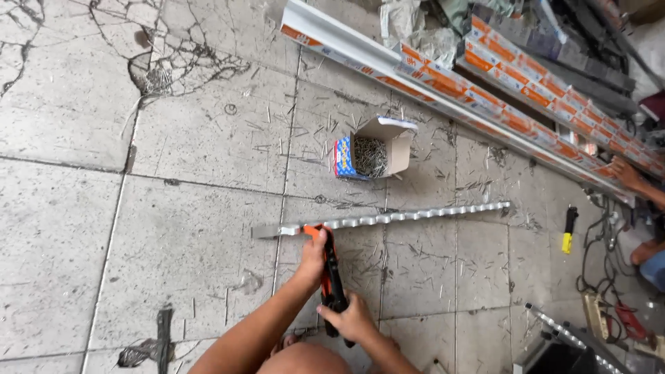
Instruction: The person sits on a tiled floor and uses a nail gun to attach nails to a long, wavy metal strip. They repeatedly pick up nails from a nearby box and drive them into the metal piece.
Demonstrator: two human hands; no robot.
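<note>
**Riveting tool set on the near end of a notched metal strip on a tiled floor**

Seen from above, a person crouches over a cracked grey tiled floor (173, 228). Both bare hands grasp an orange-and-black hand riveter (331, 273). The left hand (313, 255) is clenched around the upper handle, close to the tool's head; the right hand (353, 320) is closed around the lower black grips. The tool's nose meets a long, notched metal strip (415, 215), which lies flat across the middle of the floor, at the strip's left end. Whether a fastener sits in the nose cannot be told.

By the look of it the work is at an early point: the tool is at one end of the strip, and the rest of its length, running toward the right edge of the floor, shows no tool on it. Spent pins lie scattered over the tiles.

Beyond the strip stands an open cardboard box of rivets (371, 155). Along the far right edge lie long white metal channels with orange labels (443, 83). A yellow-and-black hand tool (569, 230) lies near the strip's right end, apart from it. Another person's hand (627, 173) rests by the channels.
</note>
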